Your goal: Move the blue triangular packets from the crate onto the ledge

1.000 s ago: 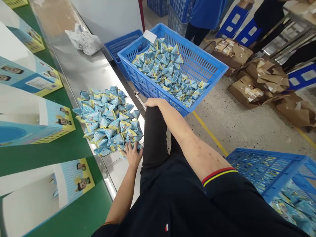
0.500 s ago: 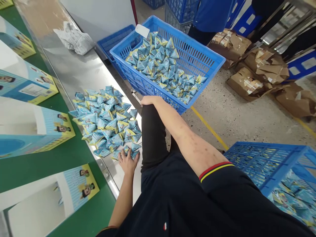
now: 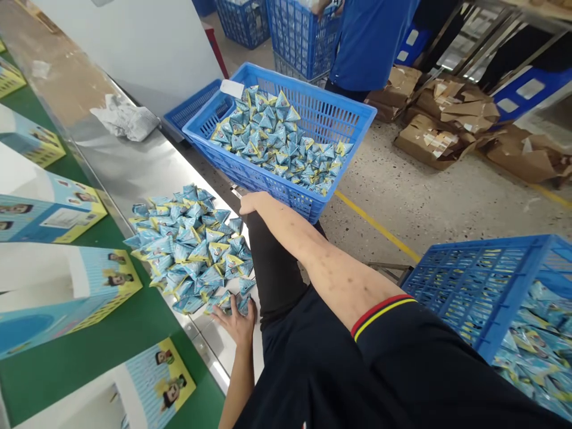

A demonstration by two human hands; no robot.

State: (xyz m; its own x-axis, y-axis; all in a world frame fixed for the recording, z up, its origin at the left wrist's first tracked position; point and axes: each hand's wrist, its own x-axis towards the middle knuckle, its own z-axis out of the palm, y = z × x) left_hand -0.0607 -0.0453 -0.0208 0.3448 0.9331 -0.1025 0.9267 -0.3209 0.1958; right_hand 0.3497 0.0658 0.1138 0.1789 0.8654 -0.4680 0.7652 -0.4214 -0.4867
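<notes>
Left hand (image 3: 236, 322) has slid back, touching the packet pile's (image 3: 190, 247) near edge.

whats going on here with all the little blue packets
A person seated at a steel counter has the left hand spread on the near edge of a pile of triangular blue packets. The right hand rests on their knee, beside a blue crate with more packets. Printed boxes lie on the green belt.

Packing factory: conveyor belt (image 3: 111, 333), crates (image 3: 339, 113)

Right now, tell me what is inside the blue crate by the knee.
The blue crate holds a heap of triangular packets and a white slip. The heap hides the crate's floor.
</notes>
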